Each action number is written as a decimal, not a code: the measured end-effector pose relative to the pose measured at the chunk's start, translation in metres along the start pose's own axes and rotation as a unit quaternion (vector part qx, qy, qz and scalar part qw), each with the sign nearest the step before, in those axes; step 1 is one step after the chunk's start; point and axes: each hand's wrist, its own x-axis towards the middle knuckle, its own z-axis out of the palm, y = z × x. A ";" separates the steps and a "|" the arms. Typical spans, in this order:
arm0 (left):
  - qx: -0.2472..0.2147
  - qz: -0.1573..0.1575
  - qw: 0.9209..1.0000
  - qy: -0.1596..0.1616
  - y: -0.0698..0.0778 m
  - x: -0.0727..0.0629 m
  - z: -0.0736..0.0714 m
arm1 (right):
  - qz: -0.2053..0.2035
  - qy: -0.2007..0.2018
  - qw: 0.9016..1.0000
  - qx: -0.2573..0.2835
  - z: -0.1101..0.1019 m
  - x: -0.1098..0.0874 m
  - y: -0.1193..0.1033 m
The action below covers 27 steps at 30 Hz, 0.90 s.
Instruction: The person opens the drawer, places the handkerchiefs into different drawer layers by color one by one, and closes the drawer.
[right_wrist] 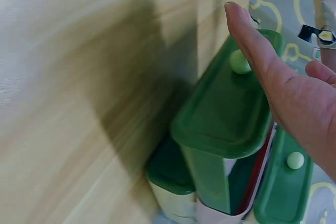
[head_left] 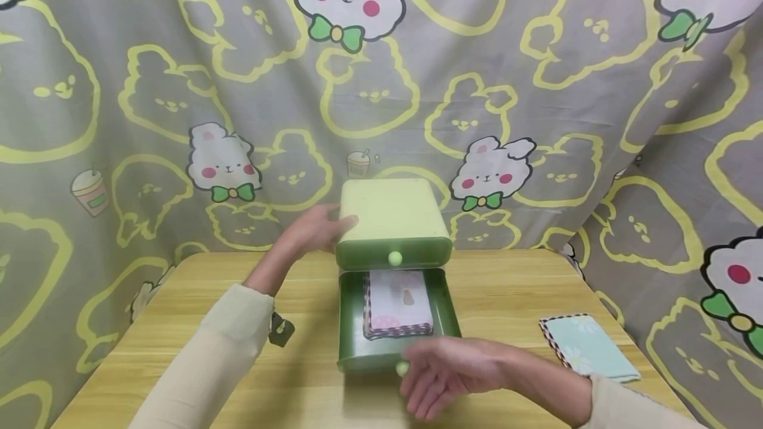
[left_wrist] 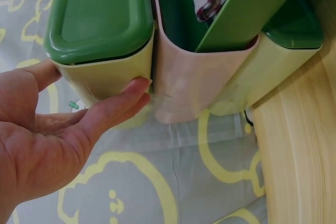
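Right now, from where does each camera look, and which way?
Head: worn there, facing forward and down at the drawer unit; left hand, right hand show.
Left wrist: worn there, facing the unit's side; left hand shows.
Right wrist: worn there, facing the open drawer; right hand, left sleeve show.
Wrist views share the open drawer.

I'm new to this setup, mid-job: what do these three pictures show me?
There is no robot here, just a person's bare left hand and right hand. The wide picture comes from a camera on the head, the others from one on each wrist. On the wooden table stands a chest of drawers; to its right lies a folded pale blue cloth. One green drawer is pulled open, with a folded white cloth inside. The left hand rests on the chest's top and side. The right hand is by the drawer's front, holding nothing; whether it touches is unclear.
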 end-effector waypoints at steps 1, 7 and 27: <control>0.000 0.001 1.000 0.000 0.000 0.000 0.000 | 0.001 0.003 1.000 0.001 0.000 0.000 0.003; 0.000 0.000 1.000 0.000 0.002 -0.002 0.000 | 0.011 0.028 0.999 0.023 0.001 0.005 0.019; -0.007 0.001 1.000 -0.004 0.002 -0.001 0.000 | -0.017 0.037 0.996 0.077 0.005 0.010 0.028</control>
